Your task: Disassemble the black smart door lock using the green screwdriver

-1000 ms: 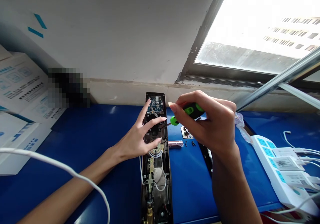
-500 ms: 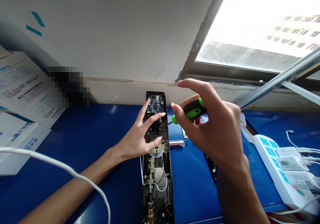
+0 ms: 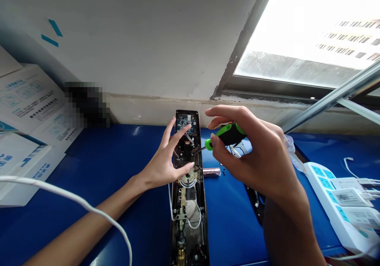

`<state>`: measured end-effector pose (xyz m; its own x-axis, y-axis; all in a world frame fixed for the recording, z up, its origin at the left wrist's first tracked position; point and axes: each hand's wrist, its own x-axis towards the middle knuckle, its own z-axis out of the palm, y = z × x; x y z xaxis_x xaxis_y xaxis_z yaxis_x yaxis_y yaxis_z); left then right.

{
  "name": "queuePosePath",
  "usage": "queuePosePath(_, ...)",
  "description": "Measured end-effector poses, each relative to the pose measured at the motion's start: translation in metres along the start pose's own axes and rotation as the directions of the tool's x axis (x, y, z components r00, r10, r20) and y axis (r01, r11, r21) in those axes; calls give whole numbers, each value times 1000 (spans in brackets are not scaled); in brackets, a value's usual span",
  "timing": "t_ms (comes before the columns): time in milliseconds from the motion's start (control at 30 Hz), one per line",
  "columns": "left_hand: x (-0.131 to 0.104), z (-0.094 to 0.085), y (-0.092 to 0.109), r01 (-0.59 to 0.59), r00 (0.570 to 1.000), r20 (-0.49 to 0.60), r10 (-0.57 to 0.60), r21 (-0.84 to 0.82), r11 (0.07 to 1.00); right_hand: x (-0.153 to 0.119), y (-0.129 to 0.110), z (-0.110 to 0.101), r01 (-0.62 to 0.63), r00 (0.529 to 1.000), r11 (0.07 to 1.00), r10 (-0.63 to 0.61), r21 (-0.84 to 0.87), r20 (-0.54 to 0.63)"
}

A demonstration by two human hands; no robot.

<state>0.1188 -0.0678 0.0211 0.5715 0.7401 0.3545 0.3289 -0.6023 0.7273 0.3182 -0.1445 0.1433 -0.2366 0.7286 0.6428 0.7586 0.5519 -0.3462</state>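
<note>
A long black housing (image 3: pixel 203 218) lies open on the blue table, showing a blue circuit board (image 3: pixel 191 130) at its far end, white wires and metal parts. My left hand (image 3: pixel 162 161) rests over the housing with its fingers spread and nothing held. In my right hand (image 3: pixel 255 151) is a green and black screwdriver (image 3: pixel 227 134), gripped by the handle. Its shaft points left and down, with the tip at the inside of the housing, just below the board.
White printed boxes (image 3: pixel 32 107) stand at the left, and a white cable (image 3: pixel 77 198) crosses the foreground. A pink-wrapped cylinder (image 3: pixel 211 172), small screws and a black part (image 3: pixel 255 204) lie right of the housing. A power strip (image 3: pixel 338 210) with plugged-in adapters is at the right.
The view has shifted slightly. My right hand has turned the screwdriver handle and its fingers have changed position. My left index and middle fingers have shifted a little over the housing.
</note>
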Motion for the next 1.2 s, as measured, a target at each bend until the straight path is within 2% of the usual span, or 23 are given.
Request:
queuePosePath(100, 1, 1, -4, 53, 998, -37, -56, -65, 996, 0, 0, 3, 2, 999, 998, -4, -57, -38)
queuePosePath(233, 4, 8, -8, 130, 979, -128, -159, -214, 968, 1, -2, 12, -4, 989, 976, -28, -216, -143)
queuePosePath(433, 2, 21, -7, 177, 967, -161, -196, -128, 976, 0, -3, 19, -52, 968, 931, -42, -362, -248)
queuePosePath(533, 1, 20, -9, 149, 970, -177, -169, -119, 982, 1, -3, 17, -41, 981, 952, -18, -304, -192)
queuePosePath(633, 3, 17, -11, 126, 981, -136, -140, -102, 987, 1, -2, 13, -17, 995, 984, -1, -178, -98)
queuePosePath(700, 4, 14, -13, 121, 985, -113, -130, -84, 989, 2, -1, 11, -6, 997, 992, -3, -123, -78)
queuePosePath(867, 0, 13, -9, 118, 989, -82, -120, -29, 993, 2, 5, 7, -10, 995, 994, -1, -106, -96)
queuePosePath(1067, -13, 25, 2, 194, 959, -199, -199, -46, 980, 1, 3, 8, 28, 991, 993, -43, -119, -129)
queuePosePath(1200, -11, 26, 1, 169, 967, -178, -180, -72, 983, 0, -3, 10, 71, 990, 987, -87, -141, -113)
